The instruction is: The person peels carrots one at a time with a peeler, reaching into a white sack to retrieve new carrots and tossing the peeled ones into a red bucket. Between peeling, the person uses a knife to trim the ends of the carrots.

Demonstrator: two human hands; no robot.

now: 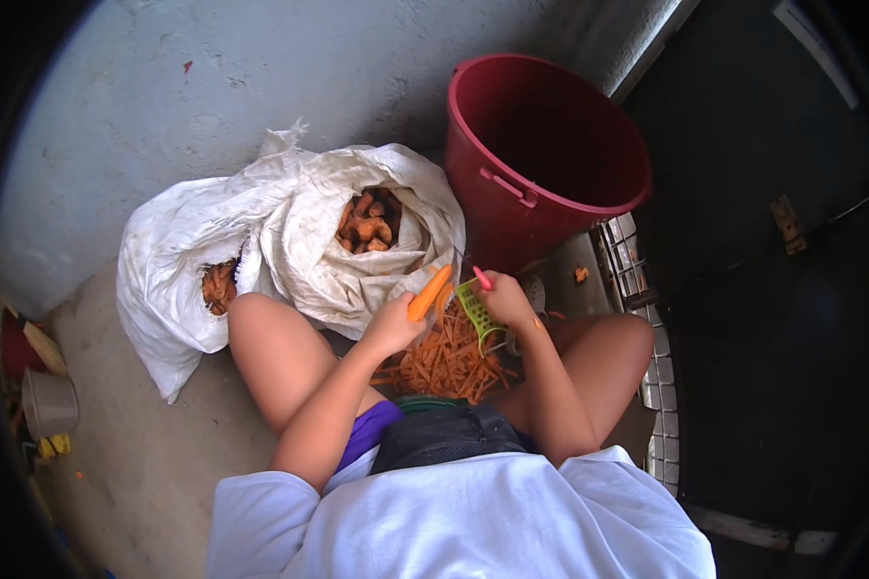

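Observation:
An orange carrot [430, 292], its surface peeled, is held in my left hand [394, 323] and points up to the right. My right hand [504, 298] is closed around a small tool with a pink end [482, 279], close to the carrot but apart from it. Just below and left of that hand is a green perforated basket edge [477, 317]. Orange peelings [444, 362] lie heaped between my legs, under both hands.
A white sack [425, 207] holding unpeeled carrots stands ahead, beside another white sack [169, 251] with peelings in its opening. A large red bucket [497, 217] stands at the back right. A dark door [763, 367] is on the right.

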